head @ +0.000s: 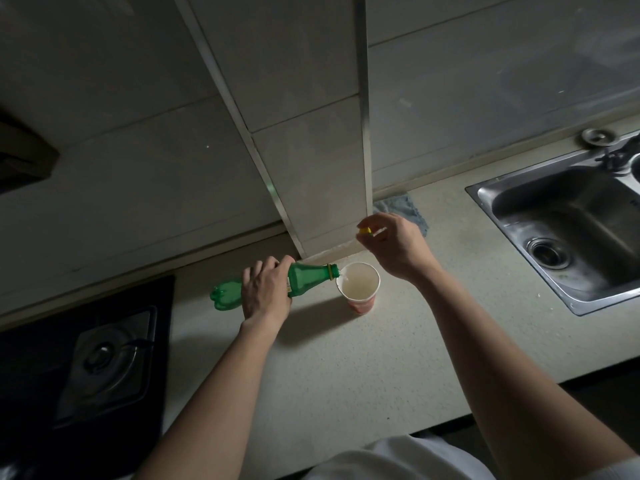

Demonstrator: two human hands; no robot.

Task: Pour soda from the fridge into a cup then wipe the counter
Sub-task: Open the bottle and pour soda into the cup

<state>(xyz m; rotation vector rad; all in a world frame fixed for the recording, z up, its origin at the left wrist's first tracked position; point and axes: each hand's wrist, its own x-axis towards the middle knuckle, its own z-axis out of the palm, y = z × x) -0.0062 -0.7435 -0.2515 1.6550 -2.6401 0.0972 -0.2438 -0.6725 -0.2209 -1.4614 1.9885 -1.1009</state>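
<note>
A green soda bottle [277, 287] lies nearly level, its mouth at the rim of a paper cup [358, 287] standing on the worktop [346, 358]. The left hand [265, 292] grips the bottle; the right hand [394, 242] pinches a yellow cap [364, 231]. A blue cloth [403, 209] lies behind, by the sink [568, 223].

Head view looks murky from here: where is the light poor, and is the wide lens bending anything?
Head view: dim overall, the stove at left nearly black; the cup and green bottle sit in the brightest patch of counter and read clearly. Head view: wall tile lines fan outward, a wide-angle effect; mild sheen on the sink.
</note>
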